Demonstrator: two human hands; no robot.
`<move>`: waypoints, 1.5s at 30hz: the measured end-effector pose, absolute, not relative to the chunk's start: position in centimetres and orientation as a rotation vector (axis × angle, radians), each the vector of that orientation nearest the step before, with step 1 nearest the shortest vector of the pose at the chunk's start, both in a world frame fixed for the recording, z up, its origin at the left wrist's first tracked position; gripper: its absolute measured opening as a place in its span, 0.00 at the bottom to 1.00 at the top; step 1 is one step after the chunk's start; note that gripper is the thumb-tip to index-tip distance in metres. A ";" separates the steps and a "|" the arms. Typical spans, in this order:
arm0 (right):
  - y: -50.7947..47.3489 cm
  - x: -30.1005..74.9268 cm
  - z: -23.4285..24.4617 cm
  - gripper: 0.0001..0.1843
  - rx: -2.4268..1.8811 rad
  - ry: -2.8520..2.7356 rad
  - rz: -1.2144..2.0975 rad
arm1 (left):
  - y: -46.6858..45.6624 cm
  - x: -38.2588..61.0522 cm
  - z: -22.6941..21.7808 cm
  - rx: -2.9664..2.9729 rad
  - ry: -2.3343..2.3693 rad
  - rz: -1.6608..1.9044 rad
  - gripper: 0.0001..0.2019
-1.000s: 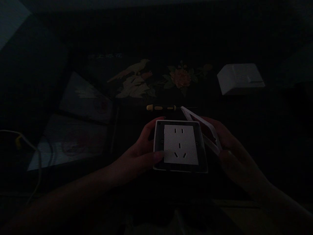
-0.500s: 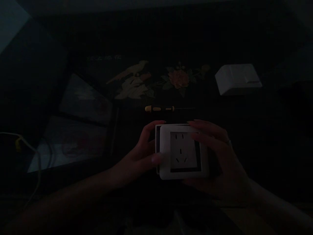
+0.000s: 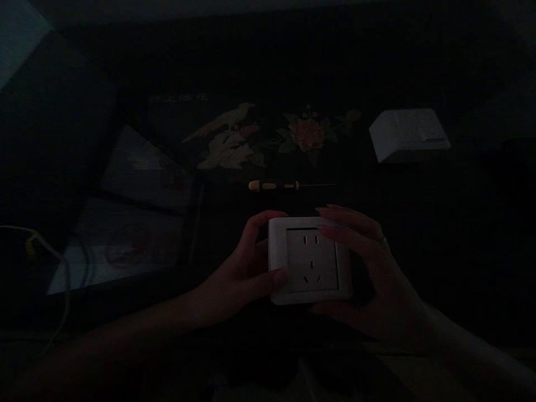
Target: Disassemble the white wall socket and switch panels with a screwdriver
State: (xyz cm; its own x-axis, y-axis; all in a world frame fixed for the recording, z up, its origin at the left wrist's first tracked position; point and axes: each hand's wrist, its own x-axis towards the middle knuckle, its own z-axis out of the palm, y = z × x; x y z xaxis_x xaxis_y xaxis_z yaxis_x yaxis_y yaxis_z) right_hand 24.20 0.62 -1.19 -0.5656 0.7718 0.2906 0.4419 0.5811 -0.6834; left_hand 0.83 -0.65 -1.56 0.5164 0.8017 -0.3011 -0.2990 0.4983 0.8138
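Note:
The scene is very dark. A white wall socket (image 3: pixel 310 261) with its white cover frame seated around the face sits between both hands at the centre. My left hand (image 3: pixel 243 268) grips its left edge, thumb on the front and fingers curled over the top corner. My right hand (image 3: pixel 368 273) wraps its right side, with fingers pressed across the upper right of the cover. A ring shows on one right finger.
A screwdriver (image 3: pixel 276 185) with a yellow and black handle lies just beyond the socket. A white box (image 3: pixel 408 135) stands at the back right. The dark table top (image 3: pixel 268 134) bears a bird and flower picture. Pale cards (image 3: pixel 125 234) and a cable (image 3: pixel 46 251) lie left.
One second ago the right hand held the cover frame tilted beside the bare socket. It then laid the frame over the socket, and now the frame sits square on it.

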 end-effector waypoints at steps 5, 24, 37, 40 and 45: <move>0.6 24.1 -1.2 0.42 -0.966 -2.213 0.798 | -0.7 0.8 -1.6 0.765 0.766 0.753 0.28; 1.6 24.2 -0.7 0.24 -1.213 -1.465 1.615 | -0.7 1.0 -1.2 0.776 0.776 0.711 0.28; 1.8 23.9 -0.1 0.14 -1.221 -1.398 1.749 | -0.9 0.8 -1.8 0.762 0.830 0.771 0.21; 1.7 23.8 0.0 0.14 -1.186 -1.419 1.748 | -0.8 0.9 -1.8 0.784 0.905 0.790 0.21; 1.8 23.8 0.2 0.11 -1.241 -1.533 1.629 | -0.7 1.1 -1.3 0.795 0.948 0.739 0.24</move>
